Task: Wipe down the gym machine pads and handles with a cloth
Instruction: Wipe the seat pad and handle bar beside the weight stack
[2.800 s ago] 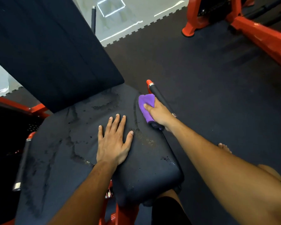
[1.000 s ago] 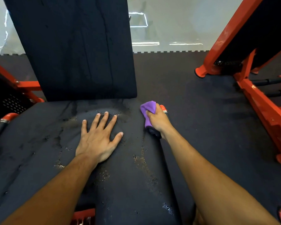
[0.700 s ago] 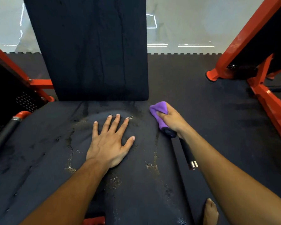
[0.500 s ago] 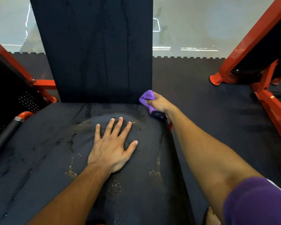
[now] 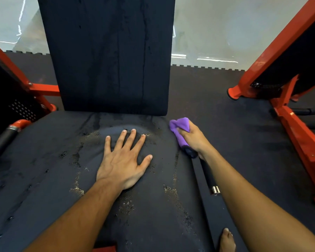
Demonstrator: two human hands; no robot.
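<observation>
A worn black seat pad (image 5: 44, 179) with cracked, flaking patches fills the lower frame, and an upright black back pad (image 5: 109, 55) rises behind it. My left hand (image 5: 123, 160) lies flat on the seat, fingers spread. My right hand (image 5: 193, 139) grips a purple cloth (image 5: 180, 128) wrapped around the black grip of the right handle (image 5: 207, 173), beside the seat's right edge. The handle's silver end cap shows below my wrist. A matching left handle (image 5: 2, 140) with an orange elbow sits at the seat's left edge.
Orange machine frame (image 5: 302, 135) runs along the right side on the dark rubber floor (image 5: 235, 142). More orange frame and a black perforated panel (image 5: 20, 110) stand at the left. A bare foot (image 5: 226, 240) shows at the bottom right. A pale floor lies beyond the mat's edge.
My right hand with the cloth has slid back along the right handle toward me from its far end. My left hand has stayed flat on the seat.
</observation>
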